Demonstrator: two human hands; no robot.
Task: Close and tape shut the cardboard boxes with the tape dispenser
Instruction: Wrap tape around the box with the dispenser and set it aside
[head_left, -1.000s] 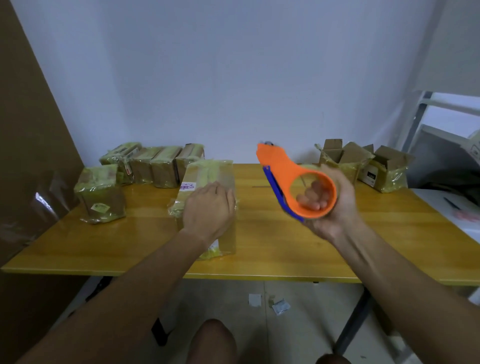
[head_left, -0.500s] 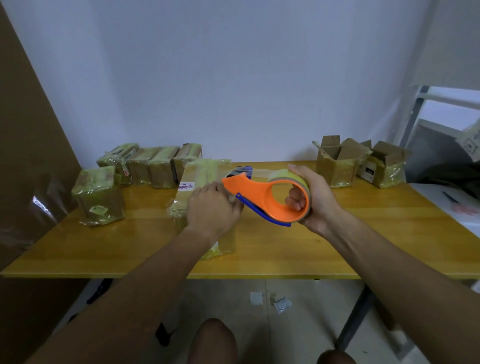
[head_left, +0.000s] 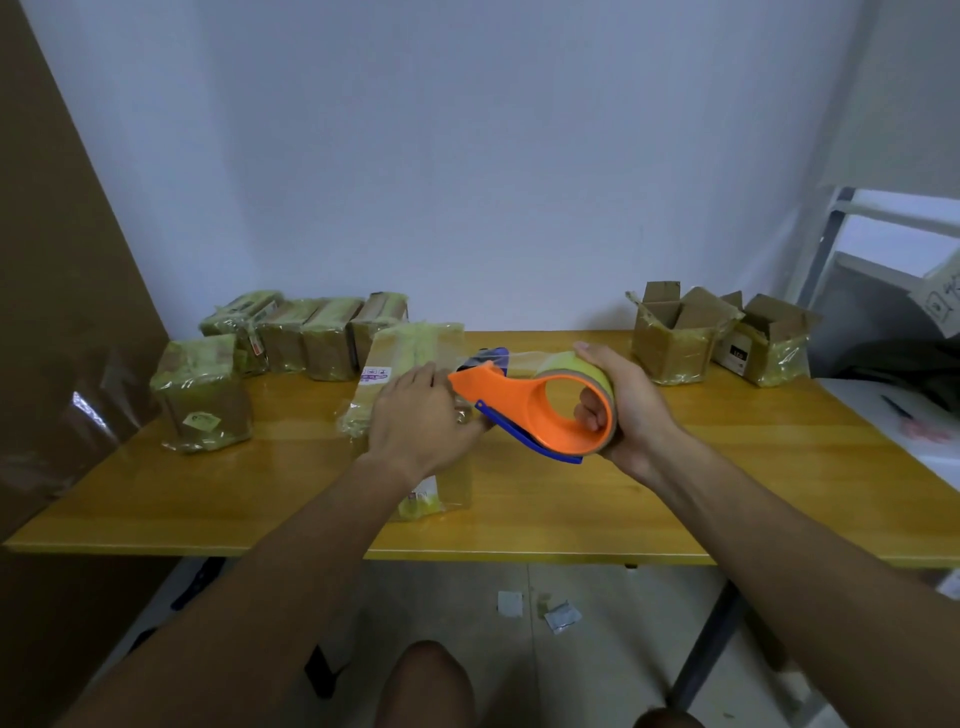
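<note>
Left hand (head_left: 421, 415) lies palm down on the taped box (head_left: 410, 374) at mid-table (head_left: 727, 467), fingers curled over its right edge. Right hand (head_left: 628, 410) grips the tape dispenser (head_left: 524, 410) just right of the box, fingers hooked through the roll's core. Dispenser's long axis runs left-right, nose pointing left at the box top; clear tape spans the gap.

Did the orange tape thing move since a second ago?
Yes. The orange tape dispenser came down and to the left, toward the long box on the table; its nose now meets the left hand.
</note>
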